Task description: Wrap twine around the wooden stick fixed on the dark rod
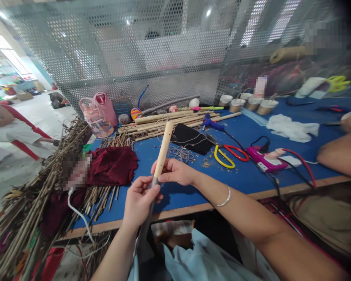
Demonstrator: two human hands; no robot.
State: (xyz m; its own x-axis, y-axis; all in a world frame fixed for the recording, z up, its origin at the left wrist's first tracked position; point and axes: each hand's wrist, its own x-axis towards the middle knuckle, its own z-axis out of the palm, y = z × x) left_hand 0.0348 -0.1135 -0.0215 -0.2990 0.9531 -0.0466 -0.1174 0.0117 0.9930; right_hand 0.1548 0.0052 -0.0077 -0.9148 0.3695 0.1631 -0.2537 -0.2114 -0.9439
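A pale wooden stick with small dark holes points up and away from me over the table edge. Its lower part runs into a grey sleeve or tube that drops toward my lap. My left hand is closed round the grey part just below the join. My right hand, a silver bangle on its wrist, pinches the bare wood just above it. Whether the grey part is a wrapping or a separate tube, I cannot tell. Beyond my hands lie a tangle of grey string and a black sheet.
Scissors with red and yellow handles, a blue glue gun and a magenta power strip lie to the right. Wooden sticks line the back. Dark red cloth and dry stalks are left. Another person's arm is far right.
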